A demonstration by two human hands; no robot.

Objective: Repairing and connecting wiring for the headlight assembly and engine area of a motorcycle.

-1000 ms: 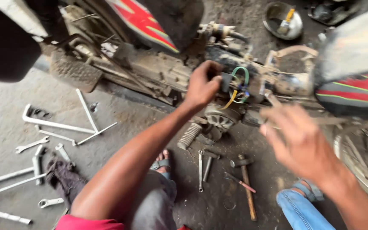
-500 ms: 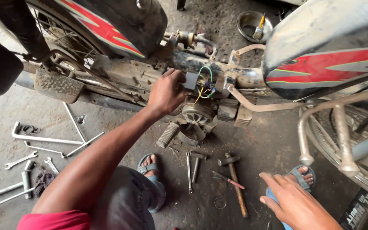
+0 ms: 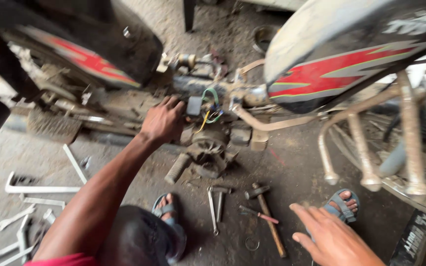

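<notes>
Black tank (image 3: 351,64), red streaks; wires (image 3: 212,106) green, seemingly yellow.

Dusty concrete floor (image 3: 292,167). Hammer (image 3: 268,216) lies on it, wooden handle toward viewer. Left of hammer: pliers (image 3: 216,207). Just beside hammer: screwdriver (image 3: 258,215). Below-left: small ring (image 3: 252,243). Far left: spanners (image 3: 35,189).

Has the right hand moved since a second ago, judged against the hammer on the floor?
Yes. The right hand has dropped from beside the motorcycle frame to low over the floor, now just right of the hammer, fingers spread and empty.
</notes>
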